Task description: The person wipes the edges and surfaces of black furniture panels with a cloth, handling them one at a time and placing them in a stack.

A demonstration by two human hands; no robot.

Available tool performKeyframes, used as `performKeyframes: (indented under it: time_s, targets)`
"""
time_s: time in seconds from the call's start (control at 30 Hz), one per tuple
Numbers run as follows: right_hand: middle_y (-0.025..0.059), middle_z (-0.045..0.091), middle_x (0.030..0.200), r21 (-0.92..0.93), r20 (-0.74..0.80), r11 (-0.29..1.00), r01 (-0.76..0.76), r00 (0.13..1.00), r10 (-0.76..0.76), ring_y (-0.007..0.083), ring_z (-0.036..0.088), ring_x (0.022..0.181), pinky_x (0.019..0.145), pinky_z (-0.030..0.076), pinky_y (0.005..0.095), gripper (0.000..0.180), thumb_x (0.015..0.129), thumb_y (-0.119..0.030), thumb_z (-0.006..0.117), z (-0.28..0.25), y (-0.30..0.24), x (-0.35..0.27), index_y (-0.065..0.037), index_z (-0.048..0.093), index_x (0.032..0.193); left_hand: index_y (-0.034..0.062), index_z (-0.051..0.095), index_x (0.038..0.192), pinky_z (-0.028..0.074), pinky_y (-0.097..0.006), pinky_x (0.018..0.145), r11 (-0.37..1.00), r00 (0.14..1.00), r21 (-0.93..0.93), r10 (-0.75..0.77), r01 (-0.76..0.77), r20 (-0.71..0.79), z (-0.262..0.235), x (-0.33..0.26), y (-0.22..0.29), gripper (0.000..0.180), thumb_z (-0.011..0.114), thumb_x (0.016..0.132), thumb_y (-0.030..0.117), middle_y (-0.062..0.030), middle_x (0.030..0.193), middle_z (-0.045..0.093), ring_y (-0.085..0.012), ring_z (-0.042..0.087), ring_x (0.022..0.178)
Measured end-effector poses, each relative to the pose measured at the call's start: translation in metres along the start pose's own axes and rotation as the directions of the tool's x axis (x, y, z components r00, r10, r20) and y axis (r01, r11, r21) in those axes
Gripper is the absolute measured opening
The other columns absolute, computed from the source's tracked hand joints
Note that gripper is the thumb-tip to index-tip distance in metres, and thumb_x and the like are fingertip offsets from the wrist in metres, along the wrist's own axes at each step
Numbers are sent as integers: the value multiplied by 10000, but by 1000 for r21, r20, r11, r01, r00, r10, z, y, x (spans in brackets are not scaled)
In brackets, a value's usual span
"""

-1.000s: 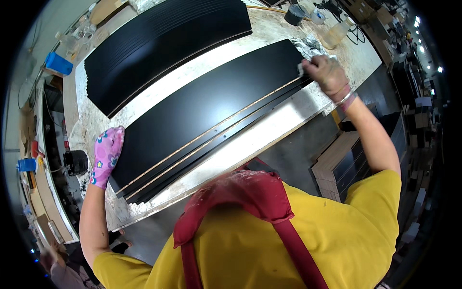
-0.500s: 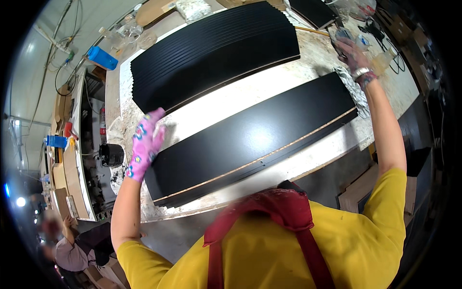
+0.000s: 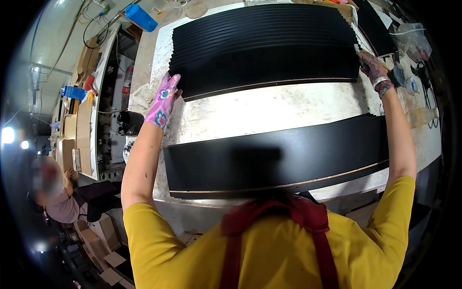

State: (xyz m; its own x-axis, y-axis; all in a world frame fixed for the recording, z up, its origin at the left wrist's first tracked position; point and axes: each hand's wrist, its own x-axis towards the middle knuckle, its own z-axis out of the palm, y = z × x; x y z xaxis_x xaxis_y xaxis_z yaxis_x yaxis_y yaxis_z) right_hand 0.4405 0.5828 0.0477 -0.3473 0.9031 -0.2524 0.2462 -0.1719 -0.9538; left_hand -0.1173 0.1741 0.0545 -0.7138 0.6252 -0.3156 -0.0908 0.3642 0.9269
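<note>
My left hand (image 3: pixel 166 96), in a pink flowered glove, lies against the left end of the far stack of black boards (image 3: pixel 269 62), its fingers stretched out and nothing seen in them. My right hand (image 3: pixel 373 68), in a dark stained covering with a white band at the wrist, is at the stack's right end. Its fingers are bent together, with a small pale bit at their tips that I cannot make out. The stack's long edges lie stepped one behind another. Nearer me, along the table's front, lies a second pile of black boards (image 3: pixel 317 144).
Both piles rest on a white, stained worktable (image 3: pixel 231 113). A black container (image 3: pixel 130 123) and a blue container (image 3: pixel 140 18) are at the left. To the right are a clear plastic bag (image 3: pixel 414 41) and a bottle (image 3: pixel 422 117). Another person (image 3: pixel 67 204) is at the far left.
My right hand has come from the table's right side to the far stack's right end. My left hand has risen along its left end. The view has shifted.
</note>
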Motion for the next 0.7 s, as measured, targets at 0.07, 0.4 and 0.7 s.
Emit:
performKeyframes:
  time_s: [0.07,0.4,0.7]
  targets:
    - [-59,633,1069,95,8,993,74,997,-75,79,542,968,849,386,245,433,861,-345,678,2,6,-5,-147,625,1242,97,300,1494,492,-367,934,997,996,-19,80,-81,-41,6,-4,-3,779,676,884,401,-135,1406,374,-251,437,1182]
    - [24,645,1139,113,-17,932,343,939,-343,105,580,1045,916,431,240,405,909,-228,622,-33,-76,-106,-21,586,1256,44,457,1370,407,-211,656,864,850,-37,486,-502,-202,-40,-96,77,542,636,919,286,22,869,529,-54,488,736]
    - [70,609,1164,-30,-23,978,208,978,-208,138,560,1081,954,430,255,440,901,-235,638,-57,-78,-286,6,575,1263,44,437,1421,412,-259,983,776,971,600,240,-196,7,-123,-207,61,472,428,1021,294,-116,1371,508,-165,496,1245]
